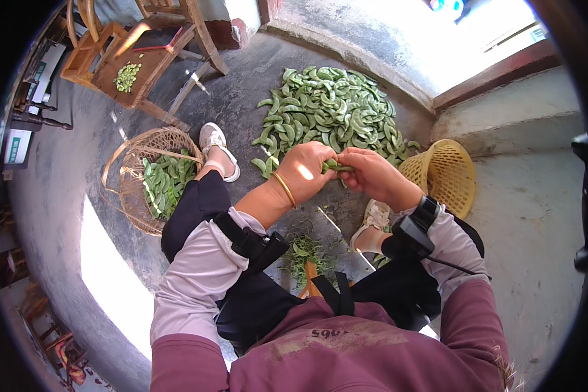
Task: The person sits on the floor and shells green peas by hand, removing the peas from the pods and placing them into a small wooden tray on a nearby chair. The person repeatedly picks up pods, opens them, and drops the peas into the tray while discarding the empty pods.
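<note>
Both hands meet in front of me over the near edge of a large heap of flat green bean pods [333, 108] on the floor. My left hand [306, 169], with a gold bangle at the wrist, is closed around green pods [329, 165]. The fingertips of my right hand [372, 171] pinch the end of a pod beside it. A wicker basket [127, 188] at the left contains more pods [164, 183]. Between my feet lies a small pile of thin green strings and pod trimmings [306, 252]. How many pods the fingers hold is hidden.
A yellow plastic basket [453, 181] lies tipped by the right wall. At the upper left, a wooden chair [147, 73] bears shelled beans [127, 77] and a dark tablet-like object [158, 38]. A raised door sill [353, 54] runs behind the heap. My shoes [218, 147] flank the work area.
</note>
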Demonstrator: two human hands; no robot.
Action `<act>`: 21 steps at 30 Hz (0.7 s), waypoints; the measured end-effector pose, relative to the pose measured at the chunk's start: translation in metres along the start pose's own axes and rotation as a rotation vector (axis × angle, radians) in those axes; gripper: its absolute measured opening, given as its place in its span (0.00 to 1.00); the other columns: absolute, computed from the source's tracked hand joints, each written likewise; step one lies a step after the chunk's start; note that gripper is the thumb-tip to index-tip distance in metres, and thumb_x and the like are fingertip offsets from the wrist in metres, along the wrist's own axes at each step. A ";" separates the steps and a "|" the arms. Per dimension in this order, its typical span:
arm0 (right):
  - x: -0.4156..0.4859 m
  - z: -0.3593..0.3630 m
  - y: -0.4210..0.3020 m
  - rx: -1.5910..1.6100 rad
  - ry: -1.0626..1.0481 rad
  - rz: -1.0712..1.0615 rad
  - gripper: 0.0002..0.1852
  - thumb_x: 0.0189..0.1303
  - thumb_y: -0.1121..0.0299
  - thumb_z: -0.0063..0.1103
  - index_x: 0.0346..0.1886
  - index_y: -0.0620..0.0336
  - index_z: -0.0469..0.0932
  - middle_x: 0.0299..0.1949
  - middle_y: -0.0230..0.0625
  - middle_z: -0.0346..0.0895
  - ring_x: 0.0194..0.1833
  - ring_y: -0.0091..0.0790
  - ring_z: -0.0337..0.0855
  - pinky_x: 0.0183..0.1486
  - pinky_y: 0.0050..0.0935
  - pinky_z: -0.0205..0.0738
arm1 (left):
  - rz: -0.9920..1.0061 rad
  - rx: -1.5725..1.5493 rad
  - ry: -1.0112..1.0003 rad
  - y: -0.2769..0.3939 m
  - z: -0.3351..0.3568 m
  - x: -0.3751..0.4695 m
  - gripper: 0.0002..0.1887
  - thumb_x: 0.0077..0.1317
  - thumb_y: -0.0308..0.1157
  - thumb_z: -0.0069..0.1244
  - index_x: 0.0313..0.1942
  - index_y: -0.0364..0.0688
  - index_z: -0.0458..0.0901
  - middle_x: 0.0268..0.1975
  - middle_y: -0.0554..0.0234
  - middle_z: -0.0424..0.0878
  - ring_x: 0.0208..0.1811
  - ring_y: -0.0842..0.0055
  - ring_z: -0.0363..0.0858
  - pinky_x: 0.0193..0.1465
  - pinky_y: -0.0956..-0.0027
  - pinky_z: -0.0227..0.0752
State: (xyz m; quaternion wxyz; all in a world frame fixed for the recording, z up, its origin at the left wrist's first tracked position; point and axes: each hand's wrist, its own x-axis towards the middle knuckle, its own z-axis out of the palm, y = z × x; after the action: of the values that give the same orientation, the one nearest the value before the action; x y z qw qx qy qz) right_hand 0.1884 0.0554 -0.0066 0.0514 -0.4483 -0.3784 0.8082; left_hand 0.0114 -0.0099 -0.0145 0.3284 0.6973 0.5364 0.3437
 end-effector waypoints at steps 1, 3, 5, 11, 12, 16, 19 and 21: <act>-0.012 0.004 -0.003 0.013 -0.010 -0.032 0.08 0.66 0.64 0.46 0.36 0.56 0.72 0.25 0.26 0.70 0.22 0.17 0.67 0.22 0.16 0.60 | 0.008 -0.016 -0.002 0.002 -0.001 -0.001 0.13 0.45 0.30 0.60 0.32 0.37 0.79 0.31 0.50 0.78 0.37 0.57 0.77 0.41 0.60 0.70; -0.031 0.010 -0.007 0.024 -0.002 -0.071 0.09 0.67 0.63 0.45 0.37 0.57 0.72 0.25 0.26 0.70 0.23 0.17 0.68 0.22 0.16 0.60 | 0.004 -0.035 -0.004 0.005 -0.006 -0.001 0.12 0.47 0.31 0.58 0.32 0.36 0.79 0.30 0.49 0.78 0.35 0.57 0.78 0.40 0.61 0.70; -0.042 0.011 -0.012 -0.025 0.046 -0.137 0.09 0.66 0.64 0.47 0.39 0.59 0.74 0.26 0.26 0.73 0.23 0.18 0.71 0.24 0.16 0.65 | -0.049 -0.109 -0.021 0.007 -0.010 -0.003 0.11 0.48 0.31 0.58 0.32 0.36 0.79 0.30 0.49 0.78 0.34 0.57 0.78 0.39 0.61 0.70; -0.045 0.015 -0.012 -0.066 0.124 -0.177 0.09 0.65 0.67 0.50 0.41 0.62 0.75 0.28 0.30 0.76 0.26 0.21 0.78 0.28 0.19 0.72 | -0.003 -0.153 -0.011 0.015 -0.008 -0.006 0.10 0.50 0.32 0.57 0.33 0.38 0.81 0.30 0.51 0.79 0.34 0.60 0.78 0.38 0.63 0.71; -0.042 0.016 -0.012 -0.087 0.086 -0.215 0.09 0.65 0.68 0.50 0.41 0.63 0.75 0.28 0.31 0.77 0.27 0.22 0.78 0.29 0.19 0.73 | 0.023 -0.157 -0.014 0.015 -0.008 -0.006 0.10 0.50 0.32 0.57 0.33 0.38 0.81 0.30 0.52 0.79 0.34 0.60 0.78 0.38 0.63 0.71; -0.035 0.017 -0.013 -0.179 0.060 -0.280 0.08 0.64 0.71 0.49 0.41 0.65 0.74 0.31 0.34 0.78 0.29 0.24 0.80 0.31 0.21 0.75 | 0.076 0.023 0.039 0.013 -0.014 -0.004 0.07 0.52 0.33 0.56 0.30 0.42 0.80 0.29 0.57 0.77 0.35 0.61 0.77 0.36 0.62 0.70; -0.032 0.016 -0.014 -0.232 0.064 -0.314 0.08 0.63 0.74 0.47 0.41 0.66 0.74 0.33 0.37 0.79 0.30 0.26 0.81 0.31 0.22 0.76 | 0.120 0.124 0.030 0.015 -0.017 -0.001 0.06 0.52 0.31 0.55 0.28 0.41 0.78 0.28 0.58 0.76 0.34 0.61 0.76 0.35 0.62 0.70; -0.032 0.016 -0.014 -0.260 0.070 -0.344 0.08 0.62 0.75 0.46 0.41 0.66 0.74 0.32 0.37 0.79 0.30 0.26 0.81 0.31 0.22 0.76 | 0.137 0.155 0.034 0.018 -0.019 0.000 0.05 0.51 0.31 0.55 0.27 0.41 0.77 0.28 0.58 0.75 0.33 0.61 0.76 0.34 0.62 0.70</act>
State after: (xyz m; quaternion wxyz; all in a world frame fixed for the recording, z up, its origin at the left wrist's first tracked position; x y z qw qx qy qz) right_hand 0.1913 0.0425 0.0290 0.1434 -0.4076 -0.5485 0.7159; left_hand 0.0049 -0.0119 0.0111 0.2401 0.7497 0.5179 0.3348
